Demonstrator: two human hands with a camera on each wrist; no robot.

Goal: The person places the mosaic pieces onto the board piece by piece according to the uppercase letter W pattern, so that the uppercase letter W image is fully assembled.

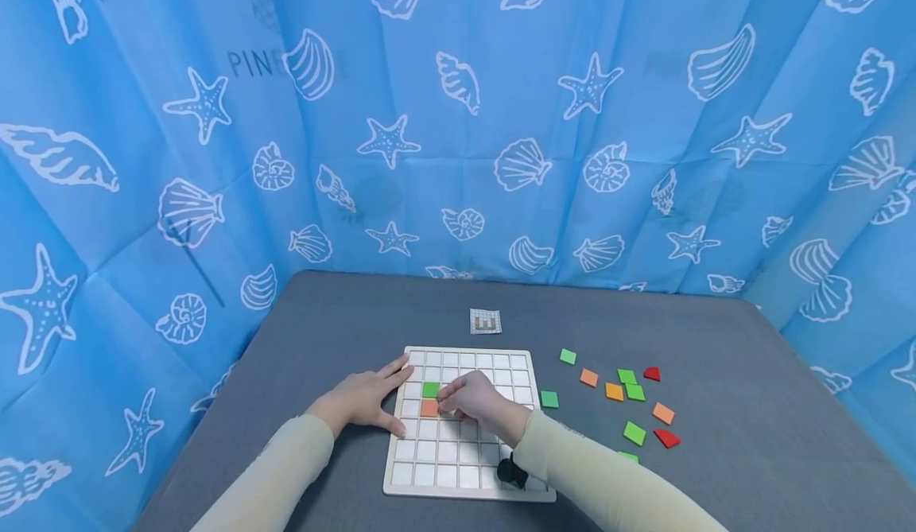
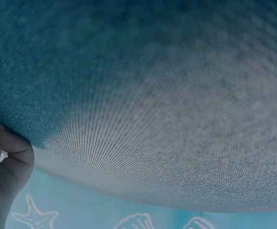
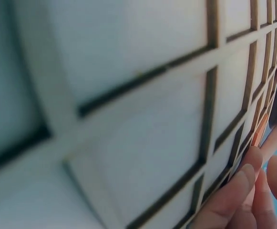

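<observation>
A pale board (image 1: 468,494) with a grid of white square cells lies on the table. A green square tile (image 1: 430,390) sits in one cell, with an orange square tile (image 1: 428,409) directly below it. My left hand (image 1: 363,398) rests along the board's left edge, thumb and fingers spread apart. My right hand (image 1: 478,403) is over the board, its bent fingertips right at the orange tile's right edge. In the right wrist view its fingers (image 3: 224,198) and thumb come close together near the grid; I cannot tell whether a tile is between them.
Right of the board lie loose green tiles (image 1: 634,433), orange tiles (image 1: 663,413) and red quarter-round pieces (image 1: 667,438). A small patterned card (image 1: 485,321) lies beyond the board on the grey table (image 1: 343,309). A blue shell-print curtain (image 1: 458,118) hangs around the table's back and sides.
</observation>
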